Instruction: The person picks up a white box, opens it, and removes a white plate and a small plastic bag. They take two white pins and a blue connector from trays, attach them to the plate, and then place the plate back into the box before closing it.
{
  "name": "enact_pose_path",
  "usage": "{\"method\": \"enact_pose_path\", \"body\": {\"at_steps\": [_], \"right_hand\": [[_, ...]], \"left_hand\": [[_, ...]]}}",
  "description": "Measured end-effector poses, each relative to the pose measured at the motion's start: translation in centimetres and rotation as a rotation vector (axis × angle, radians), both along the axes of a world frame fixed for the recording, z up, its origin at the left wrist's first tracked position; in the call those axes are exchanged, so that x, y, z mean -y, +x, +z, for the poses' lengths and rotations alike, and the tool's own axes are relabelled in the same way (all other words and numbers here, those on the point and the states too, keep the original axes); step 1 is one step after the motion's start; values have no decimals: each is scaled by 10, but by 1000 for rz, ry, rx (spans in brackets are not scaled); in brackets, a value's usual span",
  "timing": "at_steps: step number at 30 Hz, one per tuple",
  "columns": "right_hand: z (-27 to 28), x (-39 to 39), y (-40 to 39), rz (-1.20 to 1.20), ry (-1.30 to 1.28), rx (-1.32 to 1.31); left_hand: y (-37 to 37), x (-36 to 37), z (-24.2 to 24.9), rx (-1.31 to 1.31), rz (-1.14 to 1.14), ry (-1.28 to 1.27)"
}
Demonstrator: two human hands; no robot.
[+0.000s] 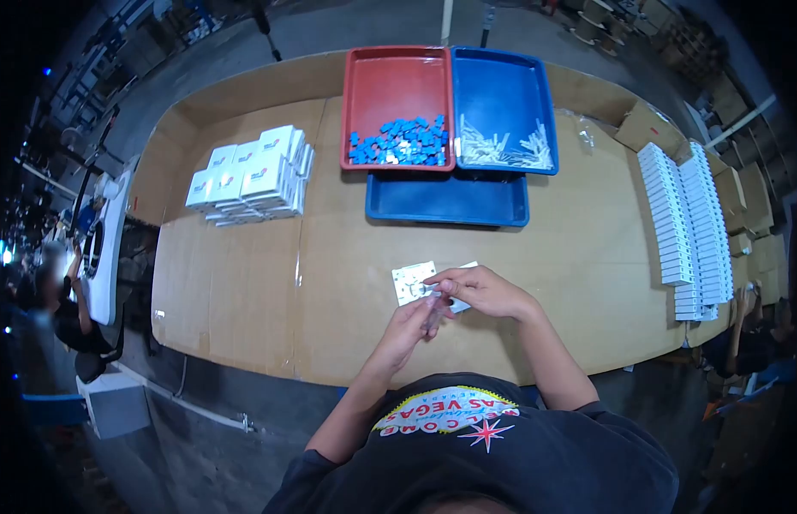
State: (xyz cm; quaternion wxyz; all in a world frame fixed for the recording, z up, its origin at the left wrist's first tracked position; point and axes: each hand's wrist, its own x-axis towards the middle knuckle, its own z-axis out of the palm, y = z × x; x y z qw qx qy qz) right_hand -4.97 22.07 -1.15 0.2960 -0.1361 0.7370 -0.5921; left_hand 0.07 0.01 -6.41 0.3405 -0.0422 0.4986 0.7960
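My left hand [405, 329] and my right hand [487, 291] meet close to the front of the table, fingertips pinched together. Between them shows a small translucent piece [433, 319], perhaps clear plastic; its kind is too small to tell. Just beyond my fingers lies a white square plate with cutouts [408, 279], flat on the cardboard. A second white flat piece [469, 265] is partly covered by my right hand. What my right fingertips pinch is hidden.
A red tray [398, 81] holds small blue parts; a blue tray [504, 81] beside it holds white sticks. Before them stands another blue tray [447, 199]. White boxes [259, 176] are stacked left, and rows of white pieces [689, 227] right. Co-workers appear at both sides.
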Motion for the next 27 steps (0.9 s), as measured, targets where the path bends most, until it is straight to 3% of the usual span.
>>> {"method": "enact_pose_path", "body": {"at_steps": [3, 4, 9, 11, 17, 27], "right_hand": [[-12, -19, -25, -121, 24, -177], [-6, -29, -36, -193, 155, -134], [-9, -89, -106, -575, 530, -616], [-9, -115, -134, -606, 648, -787], [-14, -151, -198, -415, 912, -918], [-10, -152, -209, -208, 999, -881]], "left_hand": [[0, 2, -8, 55, 38, 112], [0, 4, -8, 114, 25, 167], [9, 7, -14, 146, -21, 190], [13, 7, -15, 169, -30, 207], [15, 9, -21, 145, -50, 160], [16, 14, -18, 144, -25, 119]]}}
